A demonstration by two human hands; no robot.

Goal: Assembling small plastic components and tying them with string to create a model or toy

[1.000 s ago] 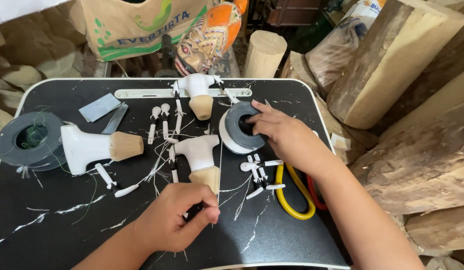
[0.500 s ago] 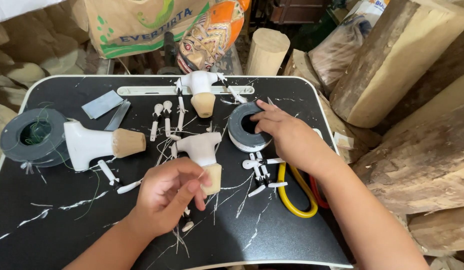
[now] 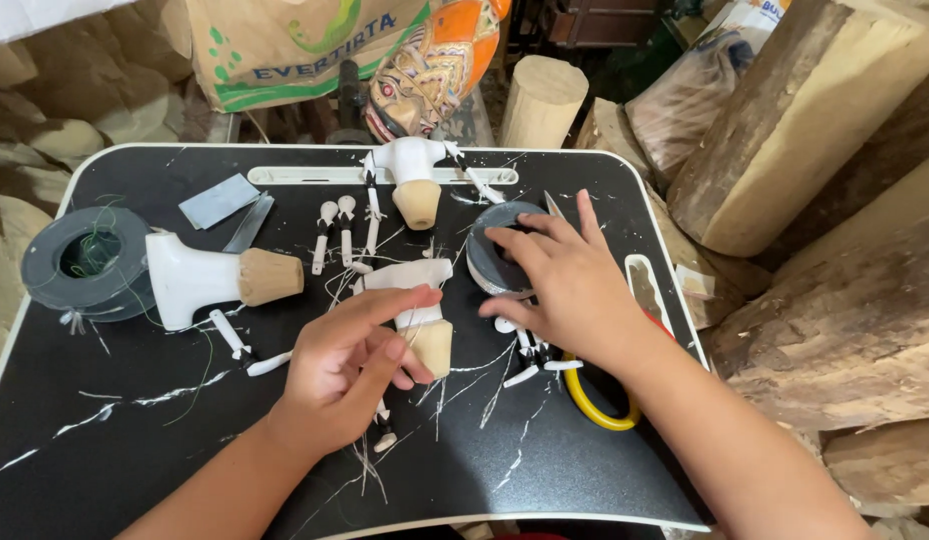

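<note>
Black tabletop [image 3: 135, 440] scattered with white thread and small carved parts, seen from above — a person's two bare hands at work on wooden puppet pieces. The left hand [image 3: 350, 365] lies over the middle puppet torso [image 3: 417, 310], a white-painted body with a bare wood base, fingers loosely curled and touching it, thumb along its top edge; the grip is not closed on anything that can be seen. The right hand [image 3: 570, 275] rests spread and open on a grey spool [image 3: 500, 255] just right of the torso, fingertips pressing its rim. Small white arm pieces [image 3: 530, 360] lie under that wrist, beside yellow-handled pliers [image 3: 600, 405]. A second white torso [image 3: 210, 280] and another grey spool [image 3: 85, 260] sit at the left, a third torso [image 3: 410, 175] at the far edge. By the look of it the stage is fitting or threading the middle torso — the next move would call for a firm pinch on it while the spool is held steady
</note>
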